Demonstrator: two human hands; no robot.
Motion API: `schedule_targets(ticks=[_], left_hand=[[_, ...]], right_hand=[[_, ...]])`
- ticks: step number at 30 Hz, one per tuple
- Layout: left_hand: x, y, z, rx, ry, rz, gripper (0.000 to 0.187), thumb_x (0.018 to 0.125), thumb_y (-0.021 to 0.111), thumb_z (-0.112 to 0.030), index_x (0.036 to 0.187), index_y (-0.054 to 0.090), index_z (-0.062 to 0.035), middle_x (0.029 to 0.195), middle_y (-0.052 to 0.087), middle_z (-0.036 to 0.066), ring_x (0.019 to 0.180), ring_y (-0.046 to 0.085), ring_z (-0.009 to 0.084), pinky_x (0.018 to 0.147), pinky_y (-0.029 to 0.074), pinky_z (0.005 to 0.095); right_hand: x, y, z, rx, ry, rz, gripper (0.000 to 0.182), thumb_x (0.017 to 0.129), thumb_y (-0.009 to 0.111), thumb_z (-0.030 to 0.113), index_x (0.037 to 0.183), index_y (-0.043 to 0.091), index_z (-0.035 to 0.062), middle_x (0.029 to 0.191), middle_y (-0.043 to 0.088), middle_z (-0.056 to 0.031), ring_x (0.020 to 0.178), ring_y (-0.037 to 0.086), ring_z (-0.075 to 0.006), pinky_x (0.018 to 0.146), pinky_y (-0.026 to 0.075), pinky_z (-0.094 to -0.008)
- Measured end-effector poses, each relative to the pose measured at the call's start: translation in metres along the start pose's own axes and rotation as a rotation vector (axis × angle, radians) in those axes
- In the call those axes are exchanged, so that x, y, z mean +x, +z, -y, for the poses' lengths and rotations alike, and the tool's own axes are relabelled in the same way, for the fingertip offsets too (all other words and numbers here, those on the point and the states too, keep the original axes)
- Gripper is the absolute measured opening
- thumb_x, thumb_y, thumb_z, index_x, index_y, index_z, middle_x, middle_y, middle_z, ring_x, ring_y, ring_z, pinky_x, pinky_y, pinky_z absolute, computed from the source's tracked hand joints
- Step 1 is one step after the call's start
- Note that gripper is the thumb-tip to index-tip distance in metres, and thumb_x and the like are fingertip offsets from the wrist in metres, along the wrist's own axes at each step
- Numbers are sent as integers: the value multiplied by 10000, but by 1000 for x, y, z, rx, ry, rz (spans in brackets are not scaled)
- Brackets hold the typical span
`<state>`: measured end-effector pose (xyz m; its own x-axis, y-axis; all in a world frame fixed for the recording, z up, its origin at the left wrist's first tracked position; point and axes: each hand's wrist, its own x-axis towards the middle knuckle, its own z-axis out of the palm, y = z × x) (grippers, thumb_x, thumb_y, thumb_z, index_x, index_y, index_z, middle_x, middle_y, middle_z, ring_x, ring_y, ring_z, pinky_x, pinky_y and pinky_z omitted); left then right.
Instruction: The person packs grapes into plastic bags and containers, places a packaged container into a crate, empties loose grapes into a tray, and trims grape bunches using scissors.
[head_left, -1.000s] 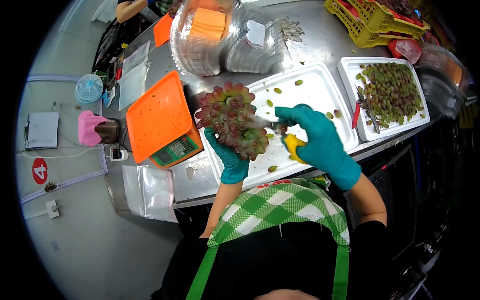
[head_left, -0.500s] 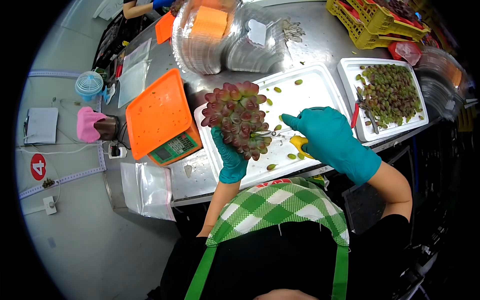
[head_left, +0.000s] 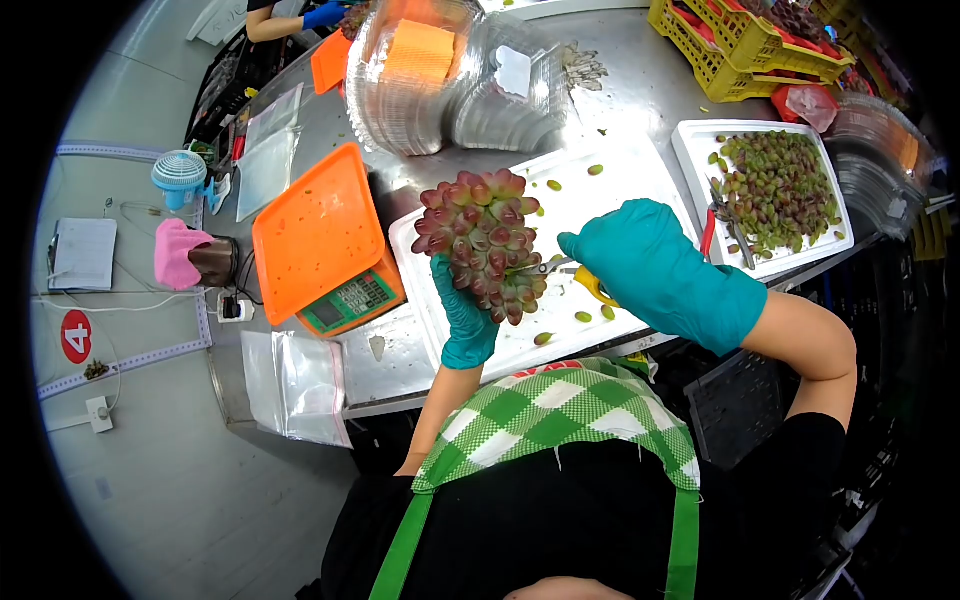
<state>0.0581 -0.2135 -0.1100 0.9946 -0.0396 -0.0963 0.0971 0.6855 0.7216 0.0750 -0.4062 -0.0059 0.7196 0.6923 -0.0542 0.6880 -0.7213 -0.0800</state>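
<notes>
The right hand [head_left: 650, 265] has swung closer, scissors [head_left: 560, 268] gripped, blades poking into the grape bunch [head_left: 485, 240]; the left hand [head_left: 462, 310] clasps it from below, steadying it over the white tray [head_left: 610, 190].

A fruit packing room. Long steel table [head_left: 640, 90] with an orange weighing scale [head_left: 325, 240], piles of clear plastic boxes [head_left: 440, 90], yellow crates [head_left: 750, 40] and a white tray of loose grapes [head_left: 775, 190]. Another worker's blue-gloved hand [head_left: 325, 14] further along.
</notes>
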Motion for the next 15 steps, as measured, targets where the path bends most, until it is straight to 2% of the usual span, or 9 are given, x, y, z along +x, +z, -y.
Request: schedule_targets(ticks=[1, 4, 7, 10, 14, 15], left_hand=[[0, 0, 0, -16, -5, 6, 620, 823, 356, -542, 1286, 297, -133, 1274, 381, 79, 1141, 411, 257, 947, 360, 425], [2, 2, -1, -56, -18, 16, 633, 818, 361, -546, 1288, 293, -128, 1270, 385, 90, 1131, 421, 264, 933, 375, 429], [4, 3, -3, -69, -25, 29, 637, 819, 353, -552, 1295, 281, -135, 1281, 368, 96, 1137, 417, 269, 940, 375, 428], [7, -2, 0, -94, -16, 13, 635, 820, 344, -555, 1296, 282, -139, 1287, 361, 94, 1143, 411, 269, 946, 371, 424], [16, -19, 7, -118, -2, -27, 649, 815, 338, -571, 1294, 288, -137, 1286, 365, 87, 1143, 409, 265, 943, 371, 419], [17, -19, 7, -118, 5, -33, 693, 799, 341, -595, 1295, 278, -115, 1273, 373, 115, 1126, 422, 287, 930, 382, 428]], right_hand=[[1, 1, 0, -8, 6, 13, 306, 702, 545, 96, 1004, 572, 58, 682, 544, -64, 655, 562, -248, 592, 420, -364], [-3, 17, -4, 169, -87, -349, 68, 631, 562, 82, 656, 502, 61, 590, 488, -104, 568, 501, -283, 533, 380, -383], [-5, 15, -1, 111, -11, -259, 73, 660, 554, 98, 702, 519, 50, 593, 494, -92, 580, 517, -264, 532, 391, -369], [-9, 16, -2, 45, 25, -142, 370, 695, 551, 83, 1064, 561, 106, 693, 541, -34, 639, 556, -216, 566, 432, -329], [-21, 19, -5, 96, 53, -204, 449, 658, 615, 103, 1100, 551, 152, 710, 549, -20, 634, 556, -201, 562, 434, -321], [-25, 20, -6, 143, 66, -213, 469, 651, 632, 112, 1110, 547, 163, 714, 553, -18, 631, 555, -197, 558, 434, -317]])
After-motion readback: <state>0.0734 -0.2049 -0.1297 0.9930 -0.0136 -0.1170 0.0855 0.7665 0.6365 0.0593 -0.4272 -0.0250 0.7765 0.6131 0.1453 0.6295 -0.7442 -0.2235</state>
